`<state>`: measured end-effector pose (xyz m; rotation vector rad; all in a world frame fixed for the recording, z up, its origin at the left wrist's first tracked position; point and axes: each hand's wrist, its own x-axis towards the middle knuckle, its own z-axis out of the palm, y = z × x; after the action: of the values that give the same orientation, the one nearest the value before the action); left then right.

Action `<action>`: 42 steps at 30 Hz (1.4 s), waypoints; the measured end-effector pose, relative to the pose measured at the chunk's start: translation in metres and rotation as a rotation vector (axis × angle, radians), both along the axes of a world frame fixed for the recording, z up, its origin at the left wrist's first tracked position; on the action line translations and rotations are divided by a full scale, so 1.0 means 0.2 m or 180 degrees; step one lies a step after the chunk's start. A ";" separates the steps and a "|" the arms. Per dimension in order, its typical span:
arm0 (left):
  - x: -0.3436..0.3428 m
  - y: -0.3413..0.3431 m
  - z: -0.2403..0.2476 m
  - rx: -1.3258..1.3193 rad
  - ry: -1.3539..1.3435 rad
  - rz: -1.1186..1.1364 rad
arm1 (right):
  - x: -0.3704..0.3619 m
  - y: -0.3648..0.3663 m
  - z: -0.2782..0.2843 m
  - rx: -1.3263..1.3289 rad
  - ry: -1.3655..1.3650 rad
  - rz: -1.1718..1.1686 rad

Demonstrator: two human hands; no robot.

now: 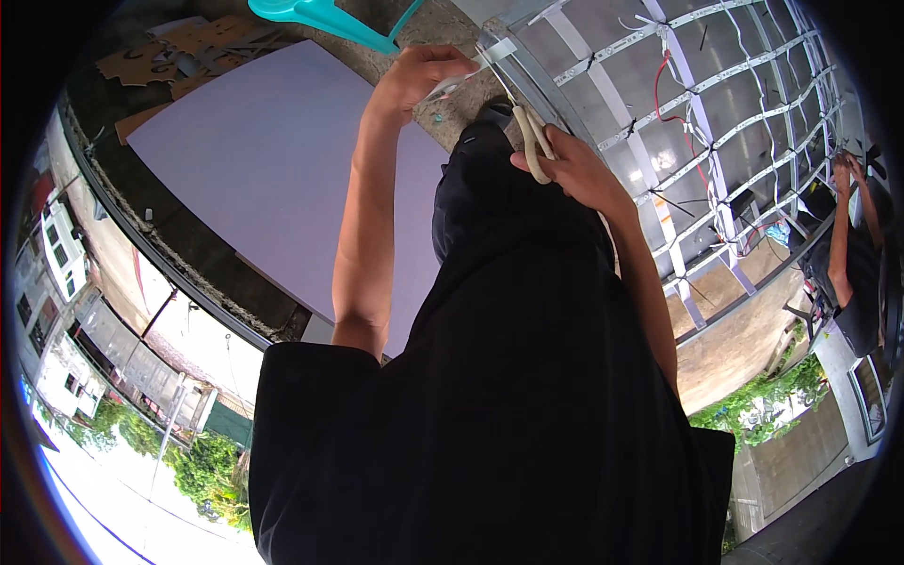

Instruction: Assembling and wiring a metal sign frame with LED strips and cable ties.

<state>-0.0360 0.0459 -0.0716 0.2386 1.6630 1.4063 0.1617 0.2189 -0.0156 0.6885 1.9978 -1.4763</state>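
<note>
My left hand (414, 83) is closed, thumb and fingers pinching a thin whitish strip (501, 51) that looks like tape. One end of it stretches toward the metal frame, and more of it hangs beneath my fingers. In my right hand (576, 169) is a pair of scissors (529, 141) with cream handles, my fingers around the loops. The narrow blades point up and away, close to the strip; whether they touch it I cannot make out. Right beside the scissors runs the grey edge of a metal frame (537, 89).
Within the frame, a lattice of light strips (692, 104) carries red and white wires. A large white board (273, 169) lies at left, near brown cut-out pieces (155, 61). A turquoise plastic object (325, 17) stands at the far side. At far right, another person (852, 254) reaches to the lattice.
</note>
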 end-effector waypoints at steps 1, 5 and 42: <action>0.00 0.00 0.00 0.0001 0.0000 0.0002 | 0.00 0.00 0.00 -0.0063 0.0038 -0.0043; 0.00 0.00 0.02 -0.0086 0.0001 0.0042 | 0.00 0.00 -0.01 -0.0037 0.0274 -0.0035; 0.24 -0.04 0.07 0.0807 -0.0132 0.0575 | 0.36 0.07 0.14 -0.0097 0.0292 -0.0186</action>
<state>0.0123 0.0384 -0.0579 0.2044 1.5006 1.7487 0.2330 0.2323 0.0128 0.6829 2.0347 -1.5958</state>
